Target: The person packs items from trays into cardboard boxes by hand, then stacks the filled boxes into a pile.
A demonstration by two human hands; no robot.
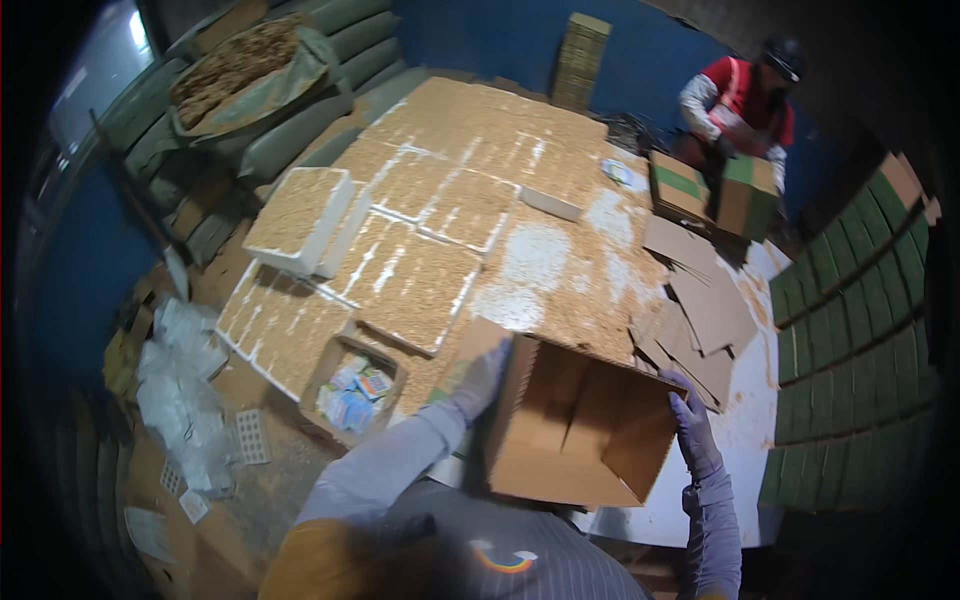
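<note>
An open, empty cardboard box (585, 425) is tilted in front of me, its mouth facing up toward me. My left hand (483, 384), in a pale glove, grips the box at its left side, beside a raised flap. My right hand (693, 428), in a purplish glove, closes around the upper right edge of the box with fingers over the rim. Under and beyond the box lies a white work table (745, 425) scattered with yellowish shavings. Several flattened cardboard pieces (712, 300) lie just right of the box.
Shaving-covered white trays (410, 285) fill the table's left; some are stacked (300, 222). A small carton (350, 388) holds colourful packets. A co-worker (745, 105) handles a taped box (748, 195) at far right. Green-and-brown cartons (855, 340) form a stack at right; plastic bags (185, 390) lie left.
</note>
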